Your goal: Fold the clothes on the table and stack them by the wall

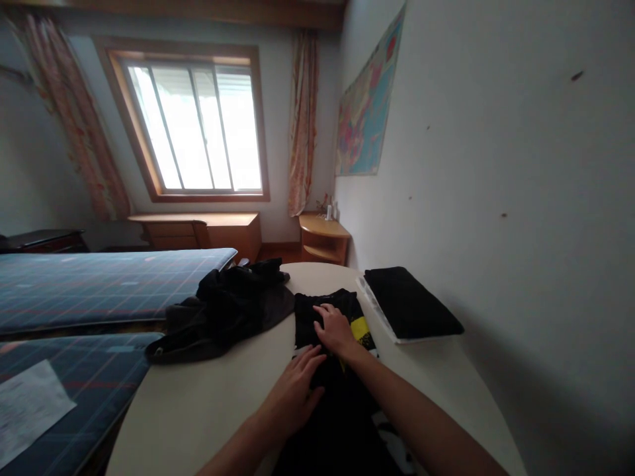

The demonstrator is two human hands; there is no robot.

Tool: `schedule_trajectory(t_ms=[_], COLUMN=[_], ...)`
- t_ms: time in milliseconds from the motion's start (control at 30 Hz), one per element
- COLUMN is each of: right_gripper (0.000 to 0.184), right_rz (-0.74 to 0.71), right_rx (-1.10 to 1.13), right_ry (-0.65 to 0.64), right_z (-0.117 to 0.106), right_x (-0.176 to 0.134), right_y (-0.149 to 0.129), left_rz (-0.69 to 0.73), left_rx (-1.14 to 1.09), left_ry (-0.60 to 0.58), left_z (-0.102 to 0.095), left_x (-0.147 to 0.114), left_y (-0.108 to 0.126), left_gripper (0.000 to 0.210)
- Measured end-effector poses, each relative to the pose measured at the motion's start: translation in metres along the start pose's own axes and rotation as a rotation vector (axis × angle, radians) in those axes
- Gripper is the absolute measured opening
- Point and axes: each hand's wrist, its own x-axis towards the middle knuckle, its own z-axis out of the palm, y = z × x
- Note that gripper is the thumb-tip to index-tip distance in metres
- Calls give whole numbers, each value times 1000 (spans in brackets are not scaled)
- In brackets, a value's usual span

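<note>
A black garment (330, 423) with yellow and white print lies lengthwise on the pale round table (213, 403), folded into a long strip. Spread over its left edge, my left hand (296, 387) touches the cloth with the fingers extended. Farther up the same garment rests my right hand (335, 330), palm down, its fingers apart. The yellow patch shows just to the right of that hand. Both forearms cover part of the cloth, and its near end runs out of view at the bottom.
Left on the table, a crumpled black garment (238, 307) hangs over the edge. A folded black cloth (411, 301) lies on something white at right, near the wall. Blue plaid mattresses (109, 284) adjoin the table; a paper sheet (32, 410) lies on the nearer one.
</note>
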Motion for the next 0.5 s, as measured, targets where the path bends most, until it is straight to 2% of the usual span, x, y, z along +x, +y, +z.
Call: schedule_trajectory(t_ms=[133, 300, 500], right_gripper=[58, 58, 59], right_rz=[27, 27, -6], right_rx=[-232, -266, -315], right_ry=[-95, -266, -279], right_z=[-2, 2, 5], right_x=[-20, -34, -31], right_y=[-3, 0, 1], left_rz=[-5, 11, -38], left_rx=[72, 91, 122], left_ry=[-37, -41, 2], left_z=[3, -1, -6], left_x=[-1, -1, -4], left_y=[-1, 4, 9], left_gripper=[56, 44, 36])
